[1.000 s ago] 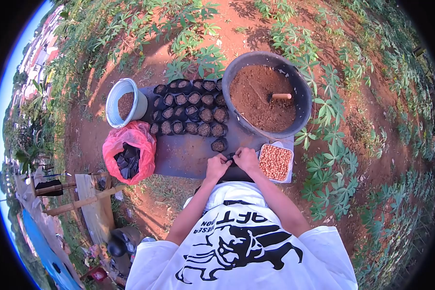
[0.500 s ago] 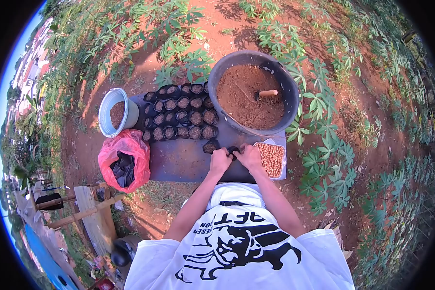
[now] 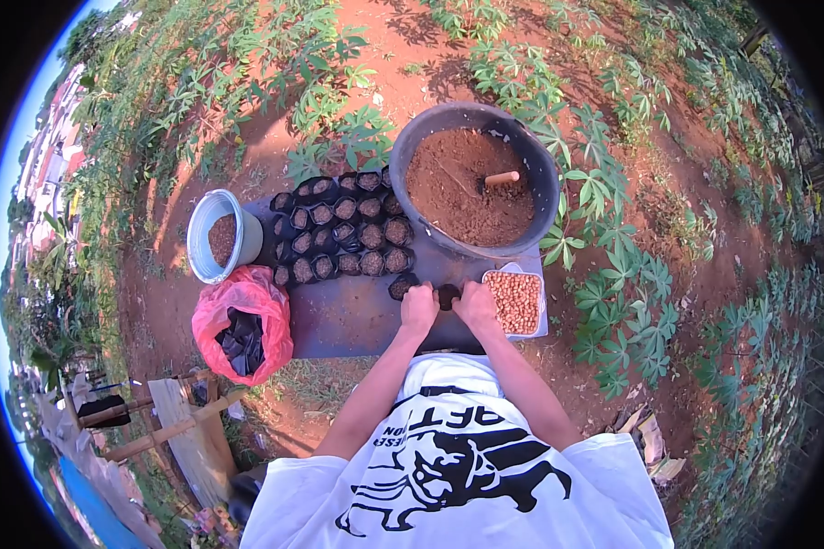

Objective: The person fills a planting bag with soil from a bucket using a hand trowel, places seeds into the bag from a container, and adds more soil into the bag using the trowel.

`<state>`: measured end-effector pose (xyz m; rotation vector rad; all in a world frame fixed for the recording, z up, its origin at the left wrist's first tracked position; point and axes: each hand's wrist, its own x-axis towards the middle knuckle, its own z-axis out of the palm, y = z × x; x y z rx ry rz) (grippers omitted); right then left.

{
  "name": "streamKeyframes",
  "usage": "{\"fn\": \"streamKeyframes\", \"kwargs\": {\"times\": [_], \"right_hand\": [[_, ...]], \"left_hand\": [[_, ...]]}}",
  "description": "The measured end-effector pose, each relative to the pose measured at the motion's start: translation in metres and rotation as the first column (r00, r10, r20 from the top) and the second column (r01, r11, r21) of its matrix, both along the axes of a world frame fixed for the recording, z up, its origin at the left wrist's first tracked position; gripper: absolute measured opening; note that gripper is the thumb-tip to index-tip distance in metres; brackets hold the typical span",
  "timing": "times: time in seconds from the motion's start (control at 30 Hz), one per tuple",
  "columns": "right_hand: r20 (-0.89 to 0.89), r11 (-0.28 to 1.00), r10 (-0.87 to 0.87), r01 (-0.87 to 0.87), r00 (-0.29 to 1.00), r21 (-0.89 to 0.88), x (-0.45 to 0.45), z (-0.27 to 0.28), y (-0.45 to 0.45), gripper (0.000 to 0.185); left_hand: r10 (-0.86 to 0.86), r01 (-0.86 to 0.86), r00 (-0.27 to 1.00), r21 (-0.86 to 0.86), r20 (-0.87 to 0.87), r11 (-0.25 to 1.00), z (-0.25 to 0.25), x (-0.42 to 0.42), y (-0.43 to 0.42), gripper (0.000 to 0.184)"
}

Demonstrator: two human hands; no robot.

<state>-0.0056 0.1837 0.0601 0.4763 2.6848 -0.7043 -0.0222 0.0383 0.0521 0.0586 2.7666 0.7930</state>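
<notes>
A small black plastic seedling bag (image 3: pixel 448 296) is held between my two hands, its round mouth facing up and looking dark inside. My left hand (image 3: pixel 419 308) grips the bag's left edge with curled fingers. On the opposite edge, my right hand (image 3: pixel 475 305) has its fingers closed too. Just beyond my left hand stands a soil-filled seedling bag (image 3: pixel 401 285). A white square container (image 3: pixel 542 322) of tan seeds (image 3: pixel 513 302) sits right beside my right hand.
Several rows of filled black bags (image 3: pixel 346 236) stand on the table (image 3: pixel 339 316). Behind my hands is a large dark tub (image 3: pixel 551 197) of soil with a wooden-looking handle (image 3: pixel 502 178). At left are a pale bucket (image 3: pixel 247 240) and a pink bag (image 3: pixel 212 316) holding black plastic.
My hands have moved slightly apart, and the bag's mouth between them now shows wider and rounder. The whole view has shifted a little.
</notes>
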Motion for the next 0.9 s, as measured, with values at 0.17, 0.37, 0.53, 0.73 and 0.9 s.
{"fn": "streamKeyframes", "kwargs": {"times": [0.17, 0.37, 0.53, 0.73, 0.9], "right_hand": [[-0.1, 0.996, 0.024, -0.033, 0.995, -0.086, 0.007, -0.027, 0.013, 0.026], [0.183, 0.608, -0.228, 0.286, 0.956, -0.741, 0.001, 0.041, 0.025, 0.017], [0.306, 0.287, -0.211, 0.358, 0.928, -0.888, -0.002, 0.103, 0.038, 0.009], [0.325, 0.207, -0.145, 0.35, 0.934, -0.914, -0.008, 0.124, 0.044, 0.011], [0.193, 0.381, -0.173, 0.247, 0.966, -0.891, -0.016, 0.132, 0.039, 0.015]], "left_hand": [[0.028, -0.029, 1.0, 0.15, 0.014, 0.988, 0.001, 0.003, -0.01, 0.016], [-0.082, -0.015, 0.989, 0.631, 0.124, 0.775, 0.023, 0.003, -0.042, 0.017], [-0.429, -0.325, 0.831, 0.935, 0.353, 0.14, 0.067, 0.001, -0.062, 0.059], [-0.398, 0.06, 0.908, 0.898, 0.132, 0.435, 0.096, -0.008, -0.032, 0.102], [-0.31, 0.251, 0.948, 0.752, -0.065, 0.609, 0.1, -0.019, -0.022, 0.078]]}}
